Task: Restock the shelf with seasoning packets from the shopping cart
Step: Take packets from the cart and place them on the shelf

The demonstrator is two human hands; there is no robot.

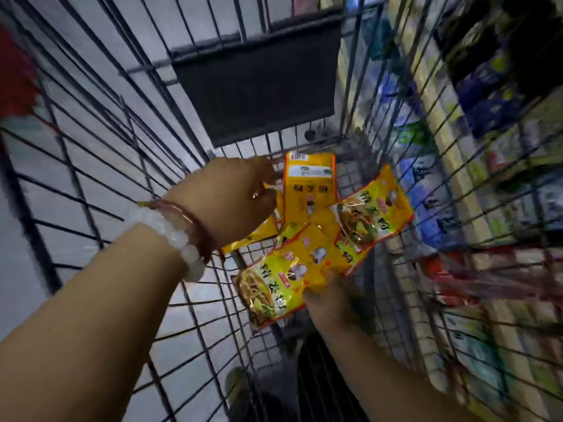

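Several yellow seasoning packets lie and are held low inside the wire shopping cart (pixel 100 166). My left hand (pixel 225 196), with bead bracelets on the wrist, reaches down and pinches the edge of a yellow packet (pixel 309 187) whose back side faces up. My right hand (pixel 332 303), blurred, grips the near yellow packet (pixel 274 287) from below, with a further packet (pixel 370 217) fanned out beyond it. Whether that further packet is also in my right hand is unclear.
The cart's dark fold-down flap (pixel 256 83) stands at the far end. Store shelves (pixel 475 126) packed with blue and green packets run along the right, seen through the cart's wire side. A red object (pixel 15 77) shows at the far left.
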